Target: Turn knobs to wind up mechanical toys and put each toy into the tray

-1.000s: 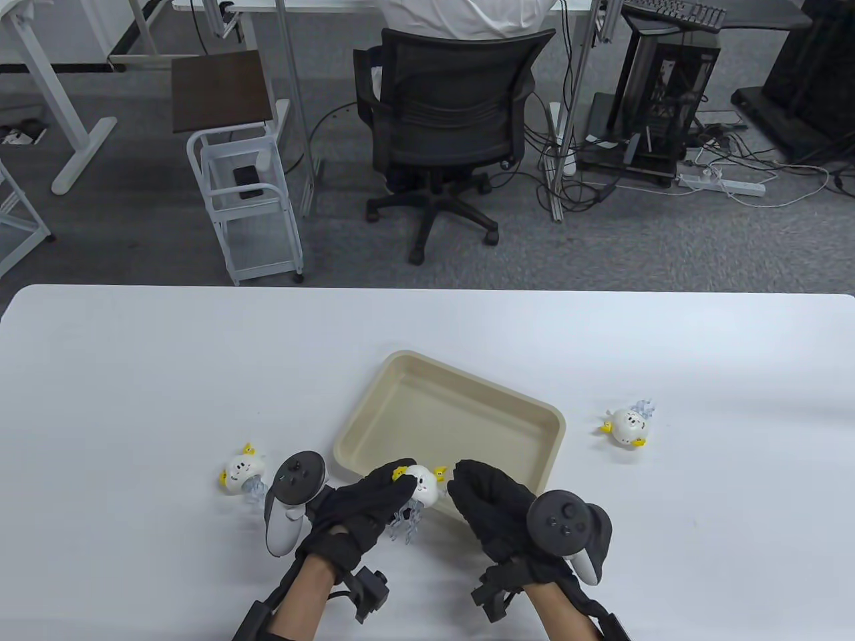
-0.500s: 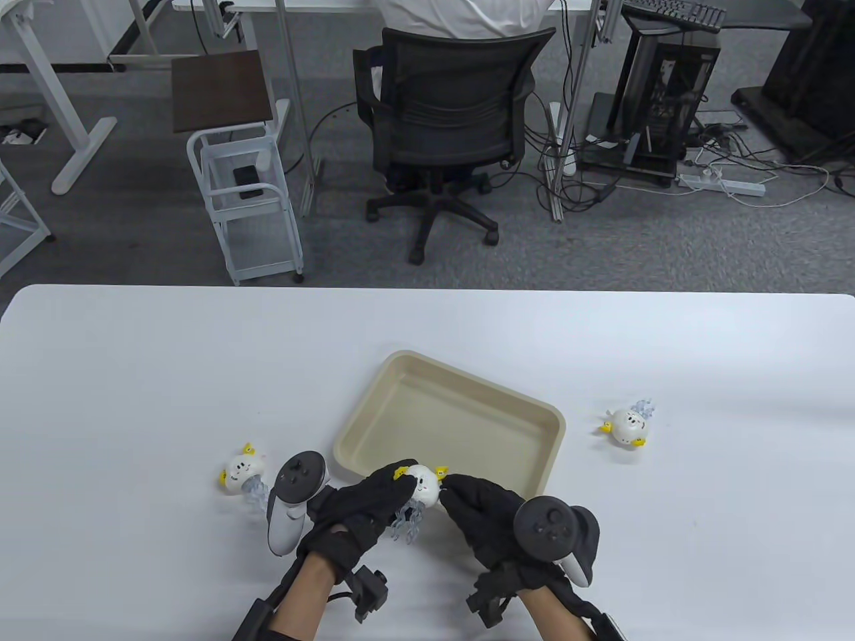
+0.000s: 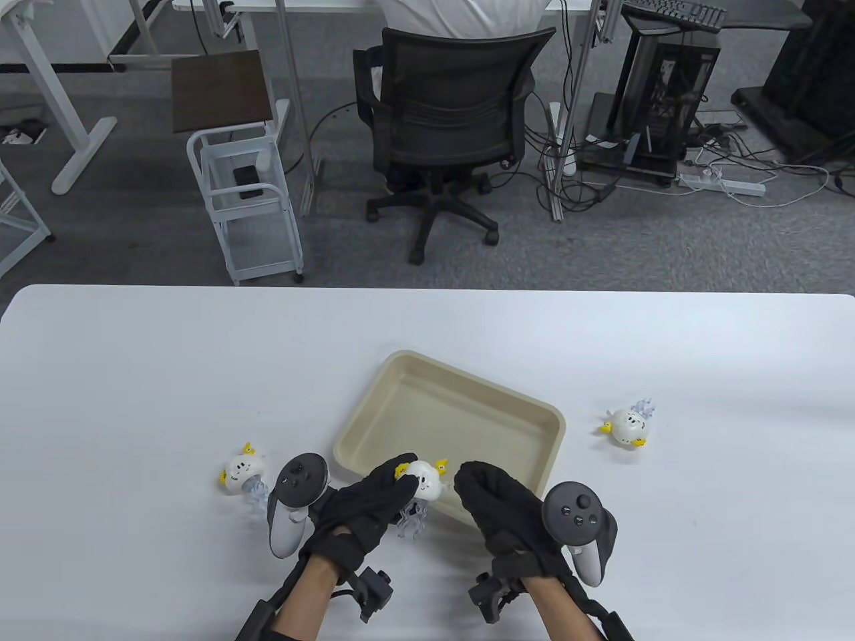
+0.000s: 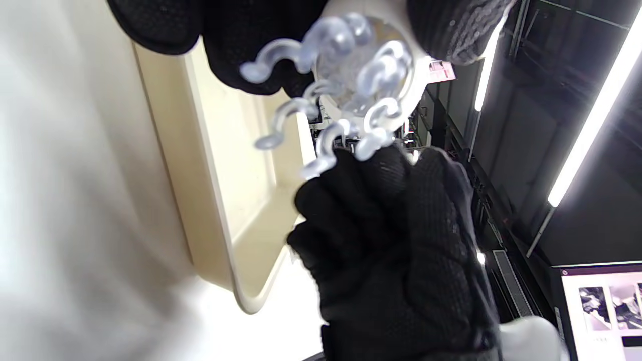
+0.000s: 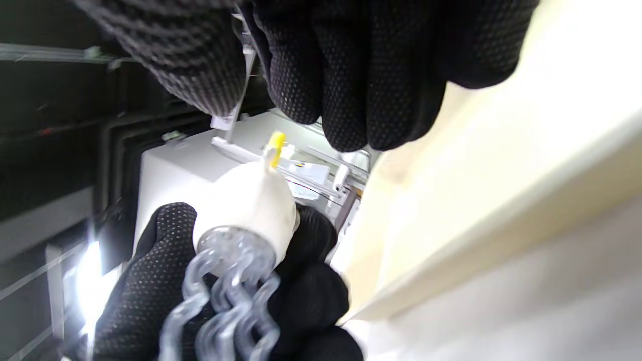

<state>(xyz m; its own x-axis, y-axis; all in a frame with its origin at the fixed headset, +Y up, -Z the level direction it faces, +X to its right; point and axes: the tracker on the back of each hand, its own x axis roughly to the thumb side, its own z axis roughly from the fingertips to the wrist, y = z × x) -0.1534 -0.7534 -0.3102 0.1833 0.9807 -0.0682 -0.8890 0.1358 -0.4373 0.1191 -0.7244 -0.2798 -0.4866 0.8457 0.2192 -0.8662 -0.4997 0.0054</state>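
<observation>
My left hand (image 3: 391, 486) grips a white jellyfish toy (image 3: 426, 482) with clear tentacles, held over the near rim of the beige tray (image 3: 447, 420). Its yellow knob (image 3: 441, 463) points toward my right hand (image 3: 471, 482), which hovers just right of it without touching. In the right wrist view the knob (image 5: 273, 145) sits below my right fingers (image 5: 361, 75), with a gap between them. The left wrist view shows the toy's tentacles (image 4: 346, 85) from below and my right hand (image 4: 396, 240) beyond. Two more toys lie on the table, one to the left (image 3: 239, 471) and one to the right (image 3: 628, 426).
The tray holds nothing. Beyond the white table's far edge (image 3: 427, 288) stand an office chair (image 3: 454, 113) with a seated person, a small white cart (image 3: 244, 193) and a computer tower (image 3: 668, 93).
Half a second ago my right fingers pinched the yellow knob; they have now let go and drawn back to the right. The left hand still holds the toy in nearly the same place.
</observation>
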